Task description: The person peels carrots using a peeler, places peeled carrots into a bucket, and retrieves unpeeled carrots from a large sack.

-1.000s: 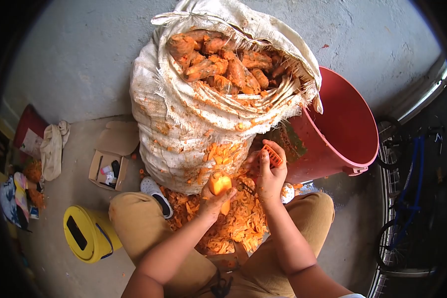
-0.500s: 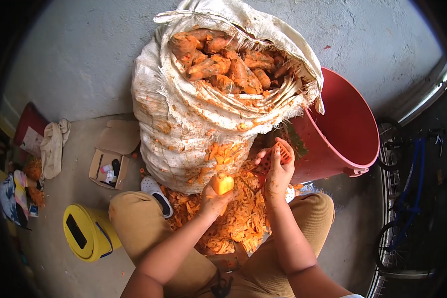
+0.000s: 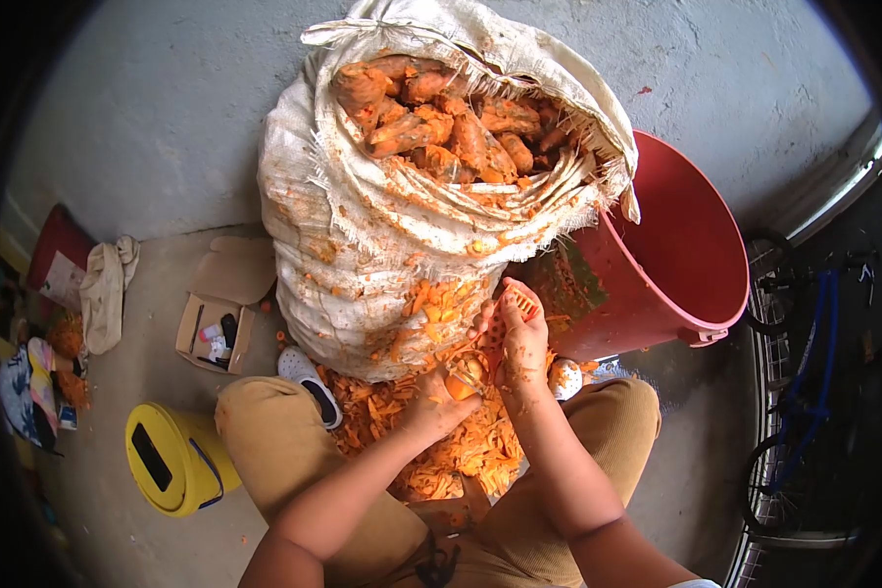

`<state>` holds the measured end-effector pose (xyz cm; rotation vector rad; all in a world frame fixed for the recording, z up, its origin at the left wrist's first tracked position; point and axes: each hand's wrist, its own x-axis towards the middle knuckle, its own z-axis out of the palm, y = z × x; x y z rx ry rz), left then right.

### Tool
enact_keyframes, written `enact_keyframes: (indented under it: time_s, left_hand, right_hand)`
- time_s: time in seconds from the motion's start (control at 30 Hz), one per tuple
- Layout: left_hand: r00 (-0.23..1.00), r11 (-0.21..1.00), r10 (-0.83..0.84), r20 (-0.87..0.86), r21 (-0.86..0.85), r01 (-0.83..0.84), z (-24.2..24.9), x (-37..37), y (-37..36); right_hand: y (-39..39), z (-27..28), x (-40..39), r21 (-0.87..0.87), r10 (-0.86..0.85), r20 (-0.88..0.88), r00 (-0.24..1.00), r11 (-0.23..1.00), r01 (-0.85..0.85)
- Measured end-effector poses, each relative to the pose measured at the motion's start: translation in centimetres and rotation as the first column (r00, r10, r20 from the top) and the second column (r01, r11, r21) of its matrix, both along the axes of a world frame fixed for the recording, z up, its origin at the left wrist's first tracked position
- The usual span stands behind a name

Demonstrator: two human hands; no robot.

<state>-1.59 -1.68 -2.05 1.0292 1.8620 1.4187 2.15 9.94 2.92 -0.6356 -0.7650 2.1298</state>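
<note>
My left hand (image 3: 436, 404) is wrapped round a peeled orange carrot (image 3: 464, 378), whose pale, bright end points up and to the right. My right hand (image 3: 521, 351) grips a red-orange peeler (image 3: 525, 306) with a slotted end that sticks out above the fingers; its lower part is hidden by the hand. Both hands are close together in front of the sack, over a heap of orange peelings (image 3: 431, 475) between my legs. Dirty, thick carrots (image 3: 475, 147) fill the open mouth of the white woven sack (image 3: 309, 225).
Right of the sack, a large red bin (image 3: 691, 235) leans toward me. A yellow bucket (image 3: 174, 485) stands at my left knee, near an open cardboard box (image 3: 194, 328) of small items. A blue bicycle (image 3: 813, 392) is at the far right; a grey wall rises behind.
My right hand has moved down and left with the peeler, closer to my left hand. My left hand has turned and shifted right, tilting the carrot toward the peeler.
</note>
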Motion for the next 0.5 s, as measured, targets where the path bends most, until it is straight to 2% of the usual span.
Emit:
enact_keyframes:
  time_s: [0.13,0.23,0.33,0.5]
  left_hand:
    - [0.975,0.998,0.02,-0.22,0.063,-0.007,0.5,0.0,-0.1]
    - [0.947,0.974,0.155,-0.28,0.203,-0.1,1.3,0.4,-0.3]
    - [0.975,0.963,0.156,-0.158,0.244,-0.114,0.9,0.4,-0.4]
    - [0.89,0.96,0.254,-0.379,0.212,-0.184,0.5,0.1,-0.5]
  right_hand:
    - [-0.8,-0.4,-0.1,-0.027,-0.069,0.037,0.997,0.997,0.07]
    - [-1.4,-0.2,-0.2,0.006,-0.103,0.076,0.992,0.995,0.103]
    - [-1.6,-0.5,0.0,-0.017,-0.128,0.137,0.982,0.991,0.131]
    - [-1.4,-2.0,0.2,-0.08,-0.159,0.159,0.974,0.982,0.173]
